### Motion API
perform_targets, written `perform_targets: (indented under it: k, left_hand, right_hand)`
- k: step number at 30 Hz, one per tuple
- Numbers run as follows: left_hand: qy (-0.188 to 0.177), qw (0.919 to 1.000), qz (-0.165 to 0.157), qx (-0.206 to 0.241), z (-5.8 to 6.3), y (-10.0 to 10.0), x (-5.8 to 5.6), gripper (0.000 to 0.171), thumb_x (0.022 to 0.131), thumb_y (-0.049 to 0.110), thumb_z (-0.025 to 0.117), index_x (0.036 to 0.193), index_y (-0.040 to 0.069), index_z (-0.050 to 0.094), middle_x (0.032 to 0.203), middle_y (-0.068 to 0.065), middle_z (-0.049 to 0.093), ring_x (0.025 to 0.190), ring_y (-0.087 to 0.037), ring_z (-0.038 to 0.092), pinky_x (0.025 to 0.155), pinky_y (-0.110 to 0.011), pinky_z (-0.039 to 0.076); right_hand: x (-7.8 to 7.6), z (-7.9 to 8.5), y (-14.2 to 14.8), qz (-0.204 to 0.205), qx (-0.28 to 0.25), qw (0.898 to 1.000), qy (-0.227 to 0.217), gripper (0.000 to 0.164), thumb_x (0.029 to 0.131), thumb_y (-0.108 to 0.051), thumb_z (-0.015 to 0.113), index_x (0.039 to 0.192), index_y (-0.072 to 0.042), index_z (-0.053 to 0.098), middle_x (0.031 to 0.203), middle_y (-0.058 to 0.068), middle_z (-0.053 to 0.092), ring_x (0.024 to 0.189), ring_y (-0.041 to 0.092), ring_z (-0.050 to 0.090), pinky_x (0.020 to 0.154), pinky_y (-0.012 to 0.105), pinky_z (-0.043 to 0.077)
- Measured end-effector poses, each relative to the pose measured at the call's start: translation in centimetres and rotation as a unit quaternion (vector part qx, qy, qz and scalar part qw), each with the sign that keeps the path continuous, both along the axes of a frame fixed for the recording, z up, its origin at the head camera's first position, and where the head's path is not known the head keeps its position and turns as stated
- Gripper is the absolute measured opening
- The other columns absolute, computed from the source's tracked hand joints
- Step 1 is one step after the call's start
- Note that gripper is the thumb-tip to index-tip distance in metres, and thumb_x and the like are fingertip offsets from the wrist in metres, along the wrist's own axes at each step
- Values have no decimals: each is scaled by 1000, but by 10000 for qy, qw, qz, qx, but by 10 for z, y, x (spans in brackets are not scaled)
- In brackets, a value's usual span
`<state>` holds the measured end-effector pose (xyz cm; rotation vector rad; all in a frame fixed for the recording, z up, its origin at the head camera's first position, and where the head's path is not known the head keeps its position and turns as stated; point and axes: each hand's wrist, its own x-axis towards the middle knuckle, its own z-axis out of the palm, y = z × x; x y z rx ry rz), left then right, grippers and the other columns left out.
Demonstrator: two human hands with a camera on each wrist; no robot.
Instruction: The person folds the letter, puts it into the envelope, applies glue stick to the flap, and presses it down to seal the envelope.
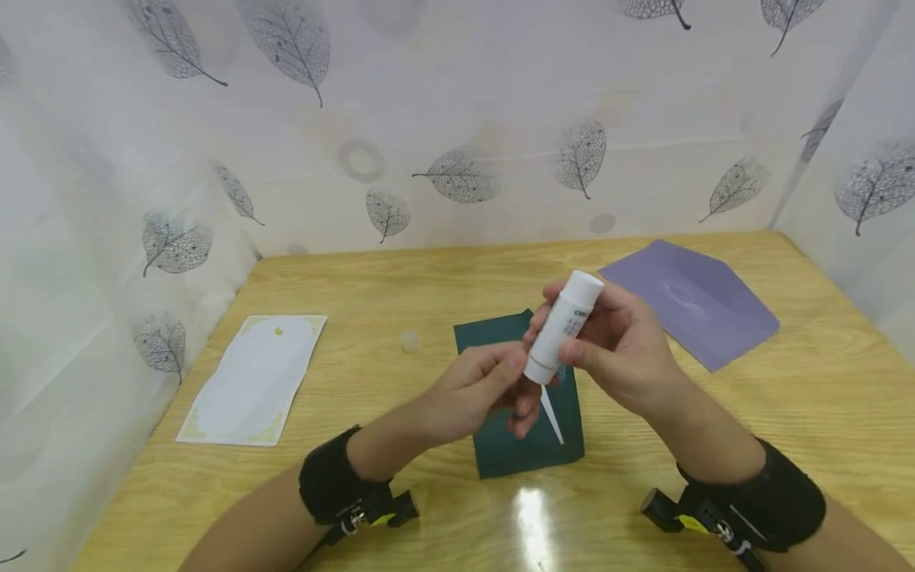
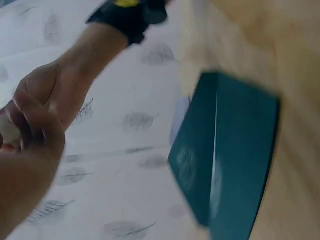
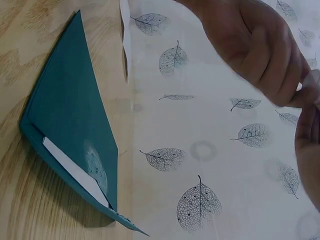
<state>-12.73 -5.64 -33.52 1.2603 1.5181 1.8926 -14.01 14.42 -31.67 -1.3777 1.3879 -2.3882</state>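
Note:
Above the table my right hand (image 1: 636, 361) holds a white glue stick (image 1: 561, 334) tilted, thumb on its near side. The left hand (image 1: 468, 389) pinches its lower end between thumb and fingers. Under the hands lies a dark green envelope (image 1: 500, 453), partly hidden by them. Its flap stands partly raised in the right wrist view, where a white paper edge (image 3: 75, 170) shows inside and a pale smear marks the green surface. In both wrist views the glue stick is mostly hidden or cut off at the frame edge.
A white sheet with gold corner patterns (image 1: 253, 381) lies at the left of the table. On the right is a purple envelope (image 1: 693, 306). A small translucent piece (image 1: 411, 342) rests left of the green envelope. A leaf-print curtain (image 1: 486, 103) borders the table.

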Motion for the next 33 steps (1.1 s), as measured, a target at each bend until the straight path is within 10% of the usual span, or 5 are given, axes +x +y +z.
perform_targets:
  k: [2,8,19,25,33]
  left_hand:
    - [1757,9712,1426,-743,3,0,0,60,105,45,39,110,-12,55,76,-7,56,64,-5,54,57,-17,47]
    - [4997,7725,3473,-1815,4,0,1,48,106,38,38,108,-5,60,83,-6,62,64,-7,53,58,-10,42]
    - [1208,9907,342,-529,5,-6,-6,49,109,37,32,101,-9,48,71,-16,49,60,-10,53,54,-28,49]
    - [-23,9970,-767,-119,4,-9,-10,64,106,46,35,105,-18,40,73,-24,39,62,-14,52,56,-28,47]
    - [2190,9479,1716,-1551,18,-28,-24,77,103,57,21,112,-7,63,82,-11,63,68,-12,60,63,-28,55]
  right_hand:
    - [4,1,-1,-772,187,9961,-381,36,86,2,74,118,1,59,105,9,70,96,20,71,79,28,59]
    - [10,0,-3,-1881,579,9757,-962,36,76,5,83,100,-3,56,94,6,70,81,17,70,72,25,59]
    - [-1,-3,-4,-77,-194,9996,168,40,89,9,66,126,12,53,115,17,68,107,26,70,89,34,58]
    - [-1,-2,-6,227,-238,9982,500,43,92,10,62,132,16,47,120,18,67,112,27,67,92,34,57]
    - [1,-3,-5,-574,-112,9978,316,44,91,3,66,131,15,50,112,15,68,104,25,70,84,31,59]
